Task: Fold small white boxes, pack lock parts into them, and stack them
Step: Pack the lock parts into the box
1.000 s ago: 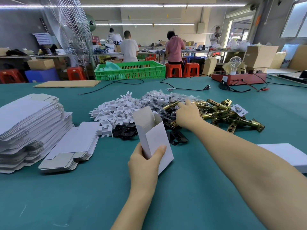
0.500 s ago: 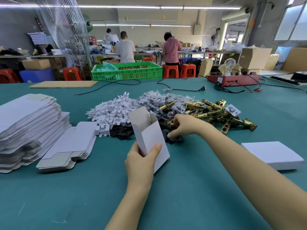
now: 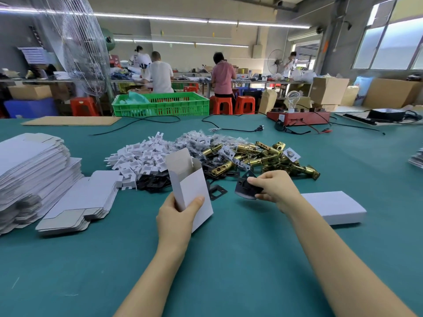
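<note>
Left hand (image 3: 177,216) is gripping the open box (image 3: 191,191); right hand (image 3: 273,187) is pinching a black plate (image 3: 246,191) just beside it, mid-worktop (image 3: 229,259).

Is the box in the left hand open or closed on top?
Open. The box, gripped by the left hand, has its top flap standing up, showing the brown inside. Whether anything lies inside, cannot tell.

The room is a large workshop with grey walls (image 3: 13,30) and long tube lights (image 3: 270,24) on the ceiling. On the right side, big windows (image 3: 393,46) let in daylight. A wide table with a teal cover (image 3: 229,259) fills the front. Behind it stand a green crate (image 3: 160,105), orange stools (image 3: 233,104), cardboard boxes (image 3: 329,90) and a standing fan (image 3: 275,61) — people work at a far bench (image 3: 194,80).
</note>
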Tool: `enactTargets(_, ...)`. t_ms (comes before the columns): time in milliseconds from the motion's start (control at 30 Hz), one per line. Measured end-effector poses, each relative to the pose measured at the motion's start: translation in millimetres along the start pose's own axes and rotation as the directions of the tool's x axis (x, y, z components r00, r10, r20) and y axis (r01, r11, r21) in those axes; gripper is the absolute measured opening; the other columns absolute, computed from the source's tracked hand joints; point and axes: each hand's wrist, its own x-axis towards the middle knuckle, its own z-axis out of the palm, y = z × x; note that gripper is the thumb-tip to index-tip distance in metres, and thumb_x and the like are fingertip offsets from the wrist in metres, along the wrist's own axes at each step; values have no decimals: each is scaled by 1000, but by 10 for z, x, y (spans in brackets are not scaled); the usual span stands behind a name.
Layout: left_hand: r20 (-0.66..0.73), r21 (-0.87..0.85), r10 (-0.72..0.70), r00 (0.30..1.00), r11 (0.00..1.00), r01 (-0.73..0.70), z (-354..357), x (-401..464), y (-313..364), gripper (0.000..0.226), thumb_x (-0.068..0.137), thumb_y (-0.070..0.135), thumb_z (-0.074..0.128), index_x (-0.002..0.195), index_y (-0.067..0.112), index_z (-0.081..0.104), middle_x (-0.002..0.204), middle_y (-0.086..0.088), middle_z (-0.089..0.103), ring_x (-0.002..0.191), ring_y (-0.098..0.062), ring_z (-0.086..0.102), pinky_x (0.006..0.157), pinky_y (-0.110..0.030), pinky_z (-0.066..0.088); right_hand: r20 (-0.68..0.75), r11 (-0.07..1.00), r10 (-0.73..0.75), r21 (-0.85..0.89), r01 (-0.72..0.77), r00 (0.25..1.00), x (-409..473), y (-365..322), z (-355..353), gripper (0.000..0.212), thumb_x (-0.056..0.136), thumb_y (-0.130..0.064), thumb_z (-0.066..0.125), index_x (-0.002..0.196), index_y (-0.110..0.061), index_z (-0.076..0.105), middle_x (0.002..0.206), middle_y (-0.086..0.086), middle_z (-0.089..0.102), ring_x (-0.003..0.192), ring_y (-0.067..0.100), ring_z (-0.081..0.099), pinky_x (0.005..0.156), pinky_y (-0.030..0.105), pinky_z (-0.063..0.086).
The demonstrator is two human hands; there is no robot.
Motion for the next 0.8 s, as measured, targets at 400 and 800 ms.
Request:
enactTargets(400, 34, -16, 16, 999, 1000, -16, 0, 18, -61, 21, 81, 22, 79, 91, 35, 66, 90, 18, 72, 91, -9, 68, 82, -35, 56, -51, 666, -657, -508, 547, 752, -21, 86, -20, 13, 92, -12, 61, 85, -4, 68, 88, 6, 65, 81, 21, 63, 74, 29, 50)
enactTargets(800, 57, -38, 8, 998, 999, -6, -9, 26, -90, 24, 80, 21, 80, 94, 35, 68, 90, 20, 73, 90, -10, 69, 79, -33, 56, 197, 983, -179, 85, 165, 964, -87, -188, -238, 11, 91, -1, 60, 100, -6, 64, 84, 11, 60, 68, 16, 61, 61, 20, 53)
